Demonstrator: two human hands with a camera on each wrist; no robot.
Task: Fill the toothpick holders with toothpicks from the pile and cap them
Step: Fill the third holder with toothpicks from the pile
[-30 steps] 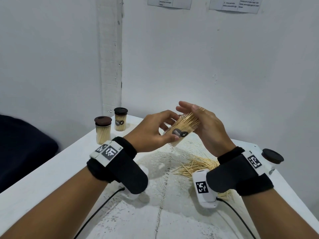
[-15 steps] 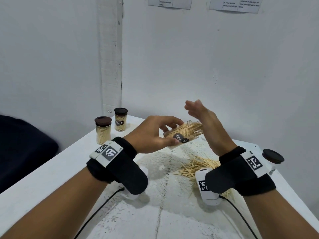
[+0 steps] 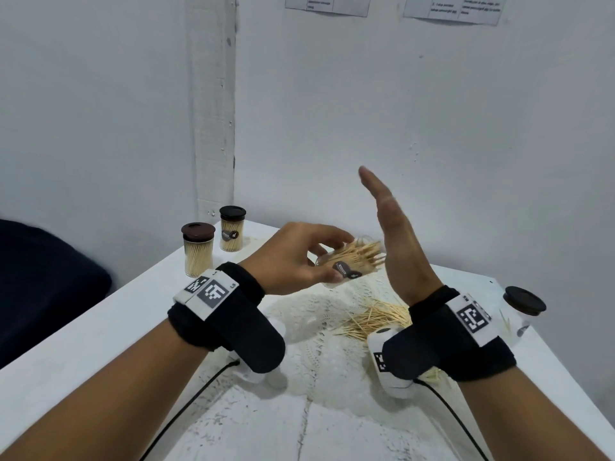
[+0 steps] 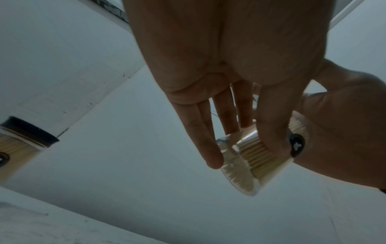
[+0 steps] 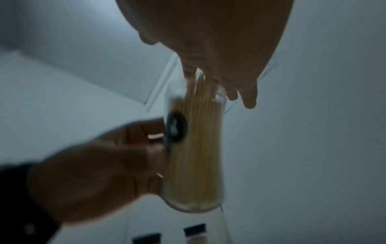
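Dark fabric (image 3: 40, 287) fills the left edge beside the white table (image 3: 109, 327). Toward the table's far left corner stand two capped toothpick holders, the nearer one (image 3: 198, 249) full of toothpicks under a brown lid, the farther one (image 3: 232, 228) just behind it against the wall. Next comes the left hand (image 3: 293, 257), fingers and thumb curled round an open toothpick holder (image 3: 349, 266) held tilted in the air above the table, its mouth toward the right; the left wrist view shows its clear base and the packed sticks (image 4: 253, 153) inside. Toothpicks (image 3: 366, 252) jut from the mouth and meet the palm of the right hand (image 3: 399, 247), which stands edge-on with fingers straight and together, covering the opening and hiding the holder's rim from the head view. Below the hands, a lace mat (image 3: 319, 331) carries the loose pile of toothpicks (image 3: 376, 319), partly hidden by the right wrist strap (image 3: 449, 334). At the table's right edge another clear holder with a brown cap (image 3: 524, 300) stands well apart from the pile.
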